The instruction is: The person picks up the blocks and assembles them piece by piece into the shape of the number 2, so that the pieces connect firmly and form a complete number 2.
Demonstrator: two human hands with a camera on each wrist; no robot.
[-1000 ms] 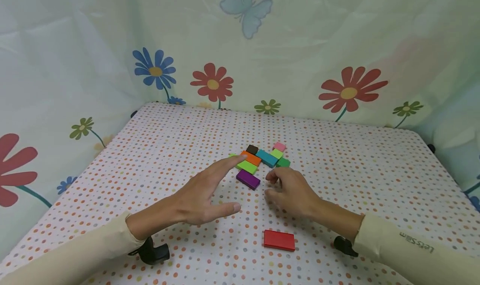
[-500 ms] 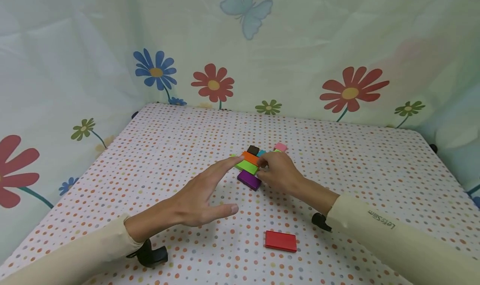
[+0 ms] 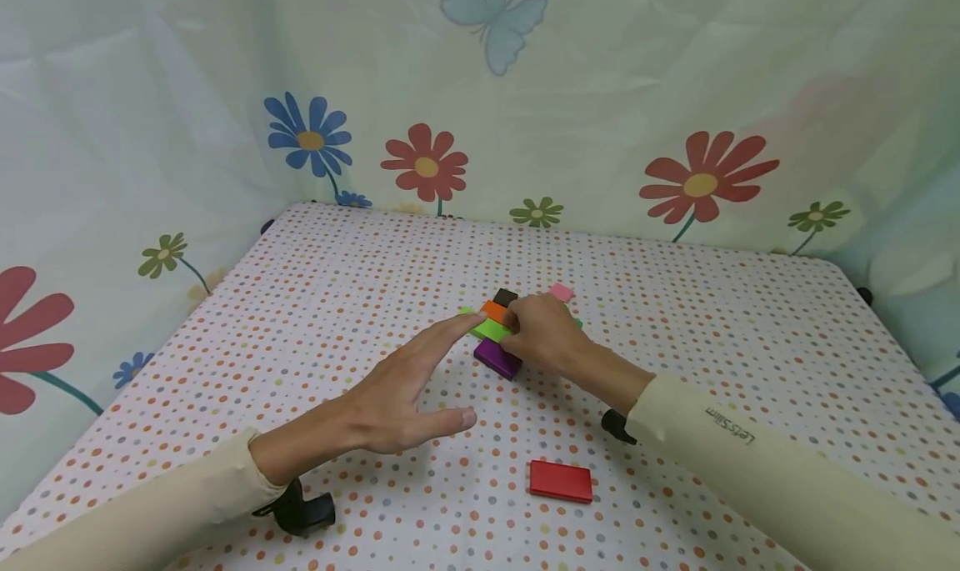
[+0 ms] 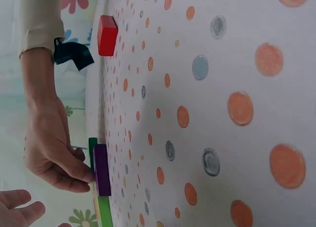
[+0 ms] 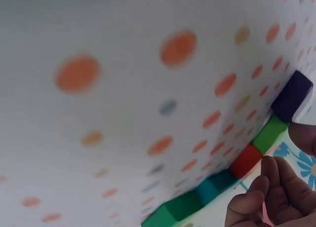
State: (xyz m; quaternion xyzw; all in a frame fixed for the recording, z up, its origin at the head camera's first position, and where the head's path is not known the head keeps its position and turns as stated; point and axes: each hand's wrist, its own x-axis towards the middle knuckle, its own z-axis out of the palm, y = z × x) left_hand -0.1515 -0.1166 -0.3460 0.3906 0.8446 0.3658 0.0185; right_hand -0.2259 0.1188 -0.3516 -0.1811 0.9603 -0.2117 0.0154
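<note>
My right hand [image 3: 542, 333] bends over a cluster of coloured blocks, thumb and fingers curled at the lime green block [image 5: 270, 134]. In the right wrist view they pinch it at its two edges, between the purple block [image 3: 497, 358] and the orange block [image 3: 494, 310]. A dark brown block [image 3: 506, 297] and a pink block [image 3: 561, 292] lie behind. The teal block [image 5: 217, 185] and green block [image 5: 173, 209] are mostly hidden by the hand in the head view. My left hand [image 3: 397, 396] hovers left of the cluster, fingers spread, holding nothing.
A red block [image 3: 560, 481] lies apart, nearer the front. The dotted cloth [image 3: 360, 279] covers the table, whose far edge meets a flower-printed curtain [image 3: 585, 96]. Black cameras are strapped at both wrists.
My right hand has moved left and forward from beside the green block onto the lime green and orange blocks, covering the teal block. My left hand has stayed almost still.
</note>
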